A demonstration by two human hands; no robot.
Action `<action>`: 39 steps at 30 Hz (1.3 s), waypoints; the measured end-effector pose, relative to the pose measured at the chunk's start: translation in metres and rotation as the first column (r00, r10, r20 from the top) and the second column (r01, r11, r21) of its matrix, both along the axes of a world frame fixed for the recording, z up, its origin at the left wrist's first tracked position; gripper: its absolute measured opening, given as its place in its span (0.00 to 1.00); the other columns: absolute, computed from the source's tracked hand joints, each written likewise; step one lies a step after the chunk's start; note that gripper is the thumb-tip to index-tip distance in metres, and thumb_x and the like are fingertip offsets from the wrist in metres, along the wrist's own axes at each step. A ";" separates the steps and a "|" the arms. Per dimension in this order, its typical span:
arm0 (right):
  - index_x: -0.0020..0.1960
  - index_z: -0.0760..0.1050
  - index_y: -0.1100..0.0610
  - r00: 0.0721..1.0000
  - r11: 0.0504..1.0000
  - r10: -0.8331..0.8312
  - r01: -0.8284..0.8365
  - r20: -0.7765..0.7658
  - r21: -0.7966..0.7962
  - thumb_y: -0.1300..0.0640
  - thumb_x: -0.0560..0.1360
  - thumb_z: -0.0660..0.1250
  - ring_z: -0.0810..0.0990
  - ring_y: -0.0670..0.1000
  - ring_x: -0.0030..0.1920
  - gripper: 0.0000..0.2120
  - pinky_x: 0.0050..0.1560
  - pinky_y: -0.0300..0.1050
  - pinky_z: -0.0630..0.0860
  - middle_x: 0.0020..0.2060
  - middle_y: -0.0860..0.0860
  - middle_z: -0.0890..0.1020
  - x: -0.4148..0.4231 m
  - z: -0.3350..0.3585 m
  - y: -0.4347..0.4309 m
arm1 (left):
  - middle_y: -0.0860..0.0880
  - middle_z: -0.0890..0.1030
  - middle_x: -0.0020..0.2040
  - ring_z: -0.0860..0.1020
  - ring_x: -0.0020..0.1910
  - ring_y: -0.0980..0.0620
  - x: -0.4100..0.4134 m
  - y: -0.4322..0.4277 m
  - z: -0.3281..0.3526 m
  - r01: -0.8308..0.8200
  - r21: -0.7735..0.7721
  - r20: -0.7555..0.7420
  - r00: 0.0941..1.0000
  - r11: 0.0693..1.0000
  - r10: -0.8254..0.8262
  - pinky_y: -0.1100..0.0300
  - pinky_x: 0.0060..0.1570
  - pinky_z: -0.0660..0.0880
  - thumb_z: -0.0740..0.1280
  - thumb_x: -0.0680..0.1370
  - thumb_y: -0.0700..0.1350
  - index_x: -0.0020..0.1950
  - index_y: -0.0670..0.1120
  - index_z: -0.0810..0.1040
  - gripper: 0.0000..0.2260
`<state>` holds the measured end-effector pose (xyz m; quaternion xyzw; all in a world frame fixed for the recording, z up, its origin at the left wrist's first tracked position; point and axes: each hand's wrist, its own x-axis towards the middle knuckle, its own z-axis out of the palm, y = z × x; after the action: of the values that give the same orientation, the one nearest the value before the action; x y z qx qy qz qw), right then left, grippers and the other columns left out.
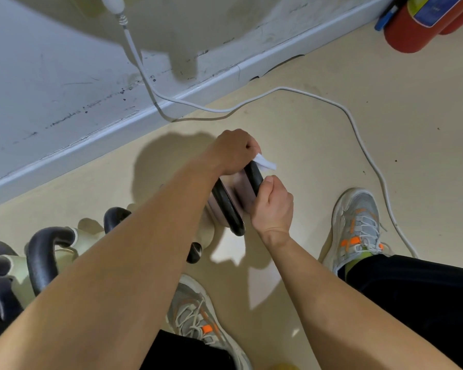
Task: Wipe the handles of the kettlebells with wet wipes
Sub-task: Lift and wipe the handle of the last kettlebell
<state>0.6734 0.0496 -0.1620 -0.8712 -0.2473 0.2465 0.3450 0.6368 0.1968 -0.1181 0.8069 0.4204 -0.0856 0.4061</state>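
Observation:
A pale pink kettlebell (pixel 242 192) with a black loop handle (pixel 229 209) stands on the floor in the middle of the view. My left hand (pixel 234 152) is closed over the top of that handle, pressing a white wet wipe (pixel 265 162) against it; the wipe's end sticks out to the right. My right hand (pixel 273 206) grips the handle's right side, just below the wipe. More kettlebells with black handles (pixel 47 252) and cream bodies (pixel 22 273) stand at the lower left, partly hidden by my left forearm.
A grey skirting board (pixel 134 121) runs diagonally behind the kettlebell. A white cable (pixel 358 129) loops across the floor on the right. A red fire extinguisher (pixel 422 25) stands at top right. My two grey shoes (pixel 358 225) flank the kettlebell.

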 end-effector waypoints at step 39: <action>0.37 0.64 0.49 0.998 0.999 0.053 -0.054 0.013 0.008 0.46 0.80 0.43 0.72 0.58 0.34 0.18 0.37 0.48 0.63 0.28 0.48 0.70 0.002 -0.008 -0.002 | 0.42 0.77 0.50 0.74 0.44 0.46 0.006 -0.036 0.012 -0.567 -0.819 -0.359 0.382 -0.090 0.852 0.56 0.42 0.70 0.55 0.82 0.49 0.53 0.42 0.73 0.13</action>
<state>0.6754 0.0477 -0.1700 -0.8645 -0.2738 0.2488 0.3403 0.6428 0.1609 -0.1063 0.1129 0.6109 0.0627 0.7811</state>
